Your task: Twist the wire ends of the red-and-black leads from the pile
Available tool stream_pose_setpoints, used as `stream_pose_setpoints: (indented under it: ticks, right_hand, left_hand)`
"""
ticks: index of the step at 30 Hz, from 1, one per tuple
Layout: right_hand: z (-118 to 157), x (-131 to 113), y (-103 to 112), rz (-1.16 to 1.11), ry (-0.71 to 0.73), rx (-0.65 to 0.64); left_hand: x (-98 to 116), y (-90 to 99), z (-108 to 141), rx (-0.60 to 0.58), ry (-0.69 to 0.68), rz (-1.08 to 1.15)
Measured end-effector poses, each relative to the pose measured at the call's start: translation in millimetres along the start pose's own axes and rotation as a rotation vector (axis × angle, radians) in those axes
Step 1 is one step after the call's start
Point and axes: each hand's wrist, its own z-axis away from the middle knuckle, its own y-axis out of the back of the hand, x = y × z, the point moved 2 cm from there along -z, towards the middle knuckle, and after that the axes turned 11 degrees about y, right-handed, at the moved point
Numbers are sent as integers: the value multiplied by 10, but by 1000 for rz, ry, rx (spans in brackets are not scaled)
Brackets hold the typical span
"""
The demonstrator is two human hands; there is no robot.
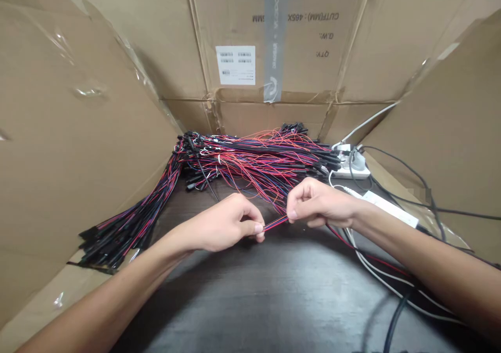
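A: In the head view, what does the left hand [227, 225] have?
B: Its thumb and fingers are clamped on the slim wire strand [276, 222], red, blue and black.
A: And the right hand [323, 204]?
B: Its fingers are pinched together on the same strand, so a short stretch of it runs between the two hands, above the dark worktop [235, 301].
A: What lies beyond?
B: A heap of wire harnesses [250, 157], mostly red and black, spread across the back of the worktop. A second bundle [129, 220] fans out on the left, its black ends toward the person.
A: On the right?
B: A white power strip [354, 170] sits just beside the heap, with plugs in it. Nearer, a white adapter [391, 209] lies partly behind the right forearm.
A: What stands behind?
B: Cardboard [309, 76], with a white label [235, 65] and grey tape [273, 39].
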Motion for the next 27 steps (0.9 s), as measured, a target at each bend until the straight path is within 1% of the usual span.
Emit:
stream_pose_setpoints:
  ticks: [4,7,10,13,16,18,20,22,24,27]
  right_hand:
    - [2,-29,51,44,34,8]
    - [-2,-39,64,137,51,-11]
    - [-9,-55,14,308,88,-43]
    - [-2,-73,-97,520,136,-84]
    - [25,-86,-220,779,231,-107]
    - [45,-83,-286,888,282,-124]
    - [58,-69,-331,939,294,-139]
    - [61,-50,-353,950,279,-138]
    - [55,-29,-358,919,251,-115]
    - [38,-3,-353,849,215,-109]
  left_hand:
    - [-18,-11,-37,50,12,184]
    - [-12,-27,-51,90,23,276]
    - [5,-52,-56,109,33,260]
    - [24,-92,-53,100,28,209]
    - [43,-134,-43,129,7,128]
    - [52,-156,-38,156,-10,58]
    - [55,-175,-35,151,-20,11]
    - [47,-186,-34,101,-10,9]
    - [37,-186,-28,42,9,28]
    - [32,-164,-10,-8,1,0]
